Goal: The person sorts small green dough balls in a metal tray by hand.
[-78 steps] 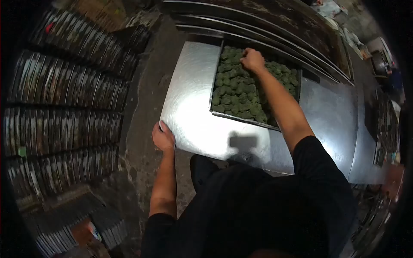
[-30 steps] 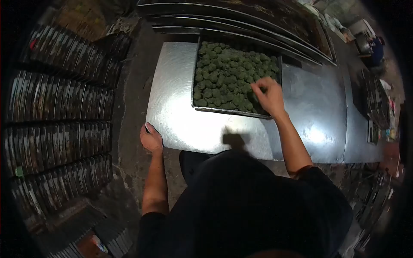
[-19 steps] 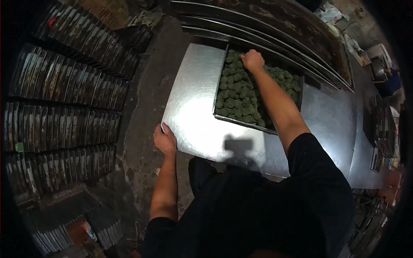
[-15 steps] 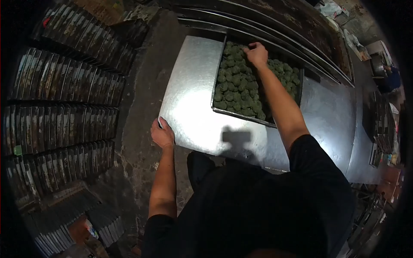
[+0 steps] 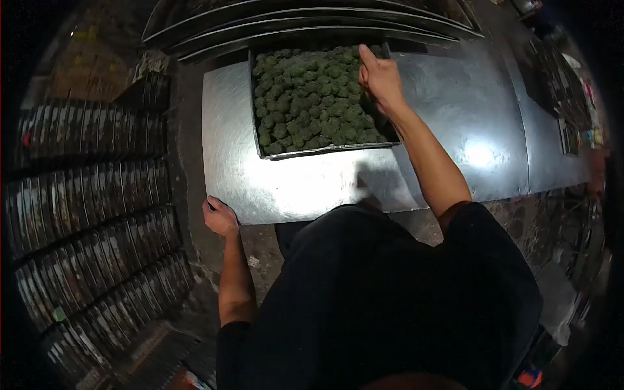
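Observation:
A shallow metal tray [image 5: 325,150] packed with rough, dark green balls [image 5: 305,104] lies on a shiny metal table [image 5: 227,143]. My right hand [image 5: 382,81] is over the tray's right side, one digit stretched forward and the other fingers curled under. What those fingers hold, if anything, is hidden beneath the hand. At the table's near left corner, my left hand [image 5: 221,217] is closed around the edge, its fingertips partly out of sight.
Several long metal trays [image 5: 305,26] lean in a row behind the table. Dense stacks of worn trays [image 5: 91,201] fill racks on the left. More flat pieces [image 5: 559,84] stand at the far right of the table.
My view has turned, so the tray appears farther left and squarer to me. My right hand has gone from above the middle of the balls to the tray's right side. The left stays at the corner.

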Tool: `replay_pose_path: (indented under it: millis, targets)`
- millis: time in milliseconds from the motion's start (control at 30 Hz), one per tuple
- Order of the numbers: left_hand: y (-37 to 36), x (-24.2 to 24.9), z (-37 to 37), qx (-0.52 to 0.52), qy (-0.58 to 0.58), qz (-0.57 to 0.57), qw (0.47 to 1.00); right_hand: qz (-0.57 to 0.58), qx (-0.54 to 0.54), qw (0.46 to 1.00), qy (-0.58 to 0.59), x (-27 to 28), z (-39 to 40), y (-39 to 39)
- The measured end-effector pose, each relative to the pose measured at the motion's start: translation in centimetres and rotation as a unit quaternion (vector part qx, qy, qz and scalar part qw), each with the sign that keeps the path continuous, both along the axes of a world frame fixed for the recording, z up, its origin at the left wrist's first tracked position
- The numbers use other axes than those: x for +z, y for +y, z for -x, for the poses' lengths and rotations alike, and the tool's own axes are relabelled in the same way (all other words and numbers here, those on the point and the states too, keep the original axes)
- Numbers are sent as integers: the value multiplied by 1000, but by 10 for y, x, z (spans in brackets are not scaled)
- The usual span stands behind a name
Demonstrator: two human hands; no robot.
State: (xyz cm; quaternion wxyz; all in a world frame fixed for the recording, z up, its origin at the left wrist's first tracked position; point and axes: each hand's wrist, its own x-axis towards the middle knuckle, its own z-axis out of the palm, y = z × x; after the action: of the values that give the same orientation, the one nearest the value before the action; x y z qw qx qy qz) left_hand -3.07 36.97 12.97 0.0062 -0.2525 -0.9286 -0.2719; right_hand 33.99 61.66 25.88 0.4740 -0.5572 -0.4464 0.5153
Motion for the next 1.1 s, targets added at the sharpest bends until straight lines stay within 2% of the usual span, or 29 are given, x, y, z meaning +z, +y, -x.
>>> replay_pose_path:
  millis: [33, 100, 133, 233, 267, 367, 400, 433, 467, 500, 533, 567, 633, 700, 733, 800, 867, 967, 1033, 1100]
  targets:
    - [1, 2, -2, 12, -1, 6, 1000, -1, -7, 1000, 4, 0, -13, -4]
    - [2, 8, -6, 7, 0, 5, 1000, 104, 60, 983, 136, 1, -35, -13]
    - [2, 11, -8, 7, -3, 5, 1000, 80, 57, 973, 207, 0, -36, -19]
    - [1, 1, -3, 17, 6, 7, 1000, 132, 44, 952, 272, 2, -48, -37]
    - [0, -3, 0, 13, 7, 7, 1000, 172, -1, 941, 292, -10, -52, -37]
    - [-1, 1, -2, -5, 7, 1, 1000, 208, -10, 936, 285, -34, -62, -41]
    - [-1, 0, -1, -4, 11, 3, 1000, 170, 101, 922, 333, -31, -69, -41]
    - [-2, -2, 1, -2, 15, 5, 1000, 170, 105, 922, 332, -32, -66, -42]
    - [-4, -3, 3, 3, 15, 3, 1000, 85, 41, 993, 66, -34, -60, -48]
    - [-3, 2, 0, -7, 8, 9, 1000, -11, -28, 978, -204, -26, -51, -57]
    - [-2, 5, -1, -16, 1, 13, 1000, -114, 39, 922, -368, -23, -48, -65]
    - [-1, 4, -1, -7, 1, 5, 1000, -189, 89, 855, -476, -19, -43, -78]
    - [-2, 2, -1, 4, 0, 1, 1000, -400, 114, 779, -470, -22, -31, -84]
    - [-1, -1, 3, 7, -5, -11, 1000, -299, 159, 876, -344, -21, -6, -70]
    - [-2, -1, 3, -1, -10, -13, 1000, -236, 169, 908, -303, -10, 13, -55]
    - [-1, 2, 1, 5, -12, -10, 1000, -301, 171, 866, -362, -19, 52, -2]
    - [-1, 4, 1, 11, -12, -8, 1000, -372, 140, 827, -398, -55, 93, 65]
    - [2, 0, 3, 27, -21, -20, 999, -358, 154, 814, -431, -79, 132, 127]
    - [0, 0, 5, 14, 7, -18, 1000, -275, 226, 744, -565, -88, 145, 145]
    - [0, 0, 6, 28, -11, -21, 999, -264, 236, 732, -582, -97, 155, 145]
